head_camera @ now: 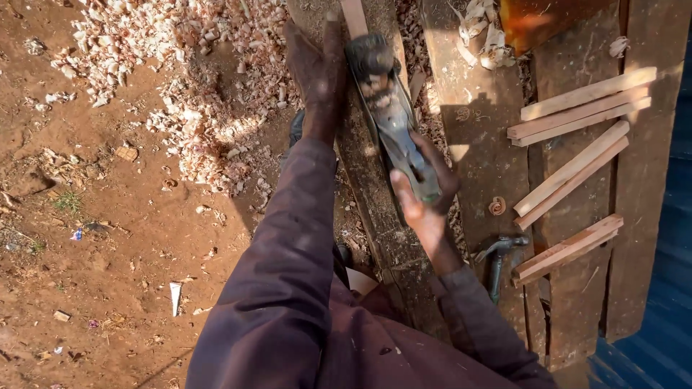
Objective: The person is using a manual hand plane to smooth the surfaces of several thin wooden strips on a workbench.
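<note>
A metal hand plane point(390, 109) lies along a narrow strip of wood point(354, 16) on a rough wooden workbench point(476, 122). My right hand point(425, 198) grips the plane's rear handle. My left hand point(316, 68) rests flat on the bench edge just left of the plane's front knob, fingers stretched out, holding nothing. Both arms wear dark purple sleeves. The strip under the plane is mostly hidden by the tool.
Several cut wooden sticks point(577, 155) lie on the bench at right. A claw hammer point(497, 259) rests by my right forearm. Wood shavings point(194, 86) cover the red dirt ground at left. A blue metal sheet point(667, 310) borders the right edge.
</note>
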